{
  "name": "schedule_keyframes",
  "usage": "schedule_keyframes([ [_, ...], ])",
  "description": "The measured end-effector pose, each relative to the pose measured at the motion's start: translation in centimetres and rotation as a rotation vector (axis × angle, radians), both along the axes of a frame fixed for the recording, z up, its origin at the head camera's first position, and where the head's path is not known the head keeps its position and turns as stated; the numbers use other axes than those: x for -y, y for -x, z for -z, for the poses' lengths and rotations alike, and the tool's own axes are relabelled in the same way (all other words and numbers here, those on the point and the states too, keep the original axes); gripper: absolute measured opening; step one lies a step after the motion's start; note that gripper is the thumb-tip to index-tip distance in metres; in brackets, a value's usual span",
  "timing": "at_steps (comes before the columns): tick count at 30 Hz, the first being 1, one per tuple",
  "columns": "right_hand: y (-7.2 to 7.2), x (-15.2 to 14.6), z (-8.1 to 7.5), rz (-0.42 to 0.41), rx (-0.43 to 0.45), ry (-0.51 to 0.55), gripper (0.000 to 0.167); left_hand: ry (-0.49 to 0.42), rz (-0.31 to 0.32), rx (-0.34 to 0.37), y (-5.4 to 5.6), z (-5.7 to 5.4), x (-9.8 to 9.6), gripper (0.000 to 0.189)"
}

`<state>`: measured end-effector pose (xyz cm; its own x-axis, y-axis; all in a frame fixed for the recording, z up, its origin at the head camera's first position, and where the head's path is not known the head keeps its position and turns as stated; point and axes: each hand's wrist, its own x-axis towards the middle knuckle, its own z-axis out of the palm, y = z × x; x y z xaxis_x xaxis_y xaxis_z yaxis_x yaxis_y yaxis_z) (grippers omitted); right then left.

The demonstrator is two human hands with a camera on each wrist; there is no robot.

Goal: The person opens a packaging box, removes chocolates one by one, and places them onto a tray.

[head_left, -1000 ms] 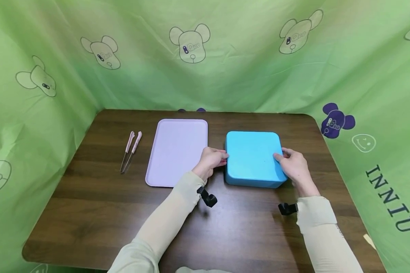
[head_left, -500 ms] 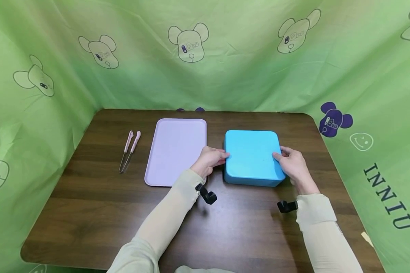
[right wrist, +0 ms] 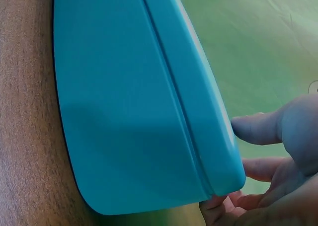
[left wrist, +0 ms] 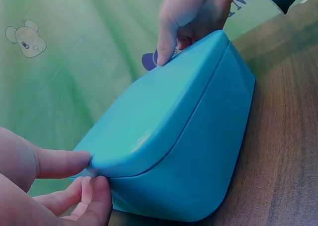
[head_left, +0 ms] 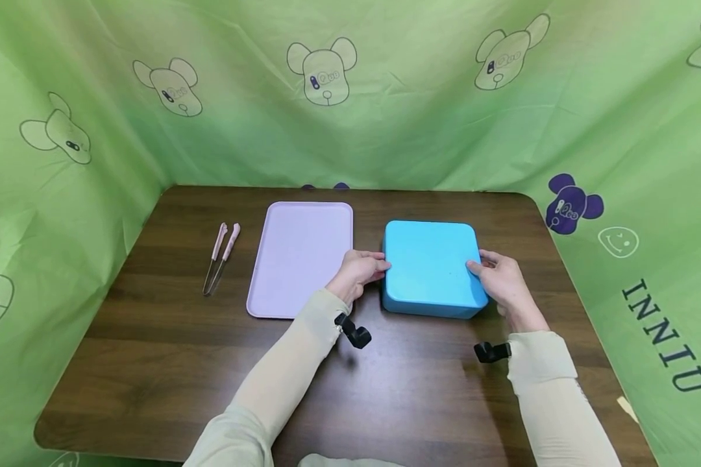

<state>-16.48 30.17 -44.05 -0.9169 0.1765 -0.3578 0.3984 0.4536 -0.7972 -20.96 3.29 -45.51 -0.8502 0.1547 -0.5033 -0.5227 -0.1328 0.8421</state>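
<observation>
A blue lidded box [head_left: 435, 266] stands on the wooden table, its lid down on the body with a thin seam between them. At its left side my left hand [head_left: 359, 272] pinches the lid edge; in the left wrist view the thumb lies at the top rim and the fingers sit under the seam. Opposite, my right hand [head_left: 505, 285] grips the lid's right edge, thumb on top and fingers below the rim, as the right wrist view shows. What the box contains is hidden.
A flat lilac tray [head_left: 300, 253] lies left of the box, partly under my left hand and forearm. Farther left are pink-handled metal tongs [head_left: 222, 256], spread apart. Green printed cloth [head_left: 397, 136] hangs behind and beside the table [head_left: 152, 363].
</observation>
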Motion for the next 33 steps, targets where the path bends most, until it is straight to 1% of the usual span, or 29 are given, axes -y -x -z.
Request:
schedule_keyframes([
  [5,0.08,0.04,-0.08,0.007,0.011,0.013,0.069,-0.001,0.017,-0.01,0.15,-0.51,0.15,0.027],
  [8,0.07,0.05,-0.04,-0.001,0.019,0.023,0.07,0.007,0.028,0.002,0.16,-0.61,0.28,0.027],
  [12,-0.02,0.02,0.01,-0.006,0.027,0.019,0.07,-0.007,0.039,0.03,0.07,-0.37,0.31,0.029],
  [19,0.0,0.12,-0.19,0.014,0.023,0.014,0.07,-0.023,0.025,0.021,0.08,-0.3,0.38,0.029],
  [24,-0.08,0.17,-0.29,0.034,0.026,0.013,0.07,-0.04,0.038,0.031,0.15,-0.27,0.44,0.03],
  [33,-0.08,0.22,-0.53,0.057,-0.001,0.018,0.069,-0.006,0.047,-0.009,0.13,-0.36,0.58,0.027],
])
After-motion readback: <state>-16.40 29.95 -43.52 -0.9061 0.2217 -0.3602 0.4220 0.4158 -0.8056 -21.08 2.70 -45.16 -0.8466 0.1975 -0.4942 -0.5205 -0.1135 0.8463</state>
